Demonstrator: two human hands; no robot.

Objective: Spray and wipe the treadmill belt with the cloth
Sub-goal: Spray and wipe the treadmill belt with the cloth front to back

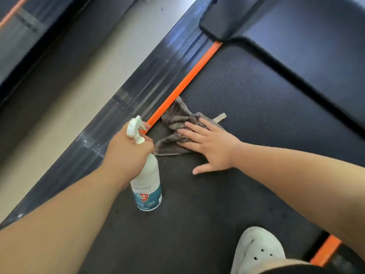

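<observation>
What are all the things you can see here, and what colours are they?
treadmill belt: one, dark grey, fills the middle
orange strip: two, one along the belt's left edge, one at bottom right
side rail: one, dark and ribbed, left of the long strip
motor cover: one, dark, top right
floor: pale beige, left of the treadmill
cloth: one, grey-brown, crumpled on the belt by the long strip
spray bottle: one, white with a teal label, near the belt's left edge
shoe: one, white with holes, bottom right
left hand: grips the bottle's neck
right hand: presses flat on the cloth
</observation>
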